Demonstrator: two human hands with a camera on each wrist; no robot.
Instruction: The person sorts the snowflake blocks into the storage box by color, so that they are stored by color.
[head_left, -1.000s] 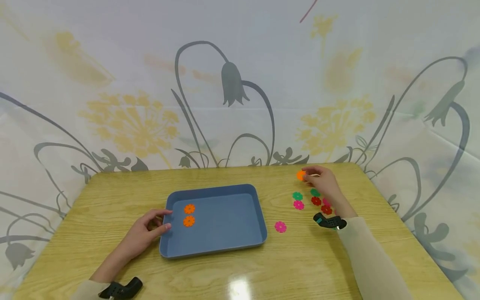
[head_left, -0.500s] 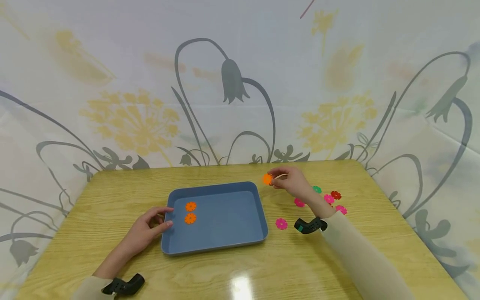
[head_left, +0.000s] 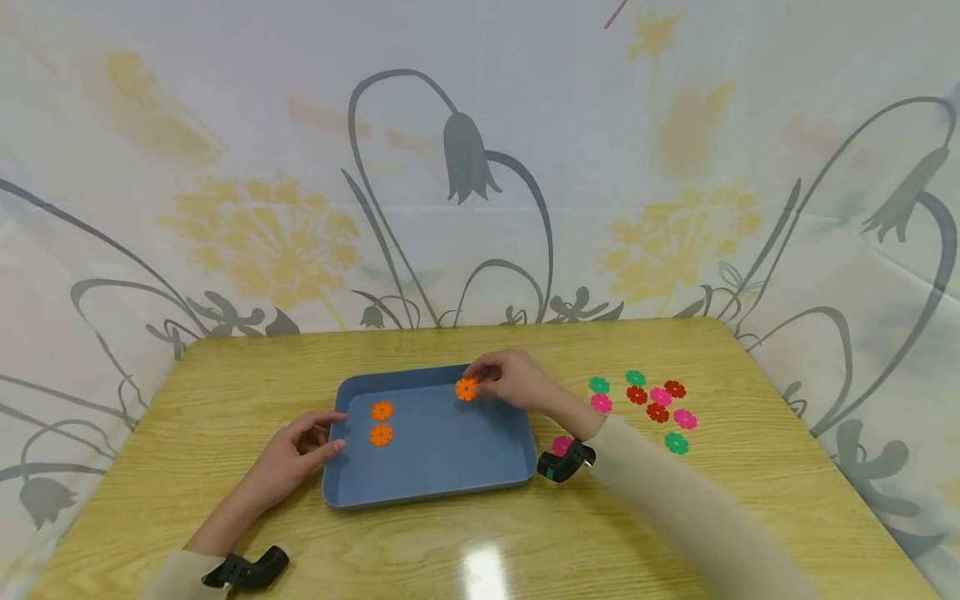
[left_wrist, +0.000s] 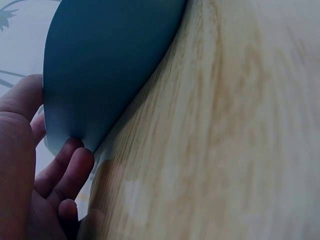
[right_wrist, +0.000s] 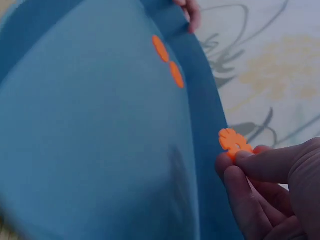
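Observation:
A blue rectangular tray (head_left: 442,458) lies on the wooden table, with two orange flower-shaped plastic discs (head_left: 382,410) one in front of the other near its left side. My left hand (head_left: 288,458) holds the tray's left wall; in the left wrist view the thumb is at the rim and fingertips (left_wrist: 80,162) touch the outer wall. Over the tray's back right part, my right hand (head_left: 517,382) pinches another orange flower-shaped disc (head_left: 466,389) between thumb and fingers. The right wrist view shows this disc (right_wrist: 232,141) held above the tray, tilted.
Right of the tray lie several loose discs: green (head_left: 677,442), red (head_left: 657,412) and pink (head_left: 686,419). One pink disc (head_left: 562,445) sits close to the tray's right wall, partly behind the wrist camera (head_left: 566,462). A flower-printed cloth (head_left: 480,167) hangs behind the table.
My right hand has carried the orange disc leftward from the far right of the table to above the tray. The left hand stays at the tray's left wall.

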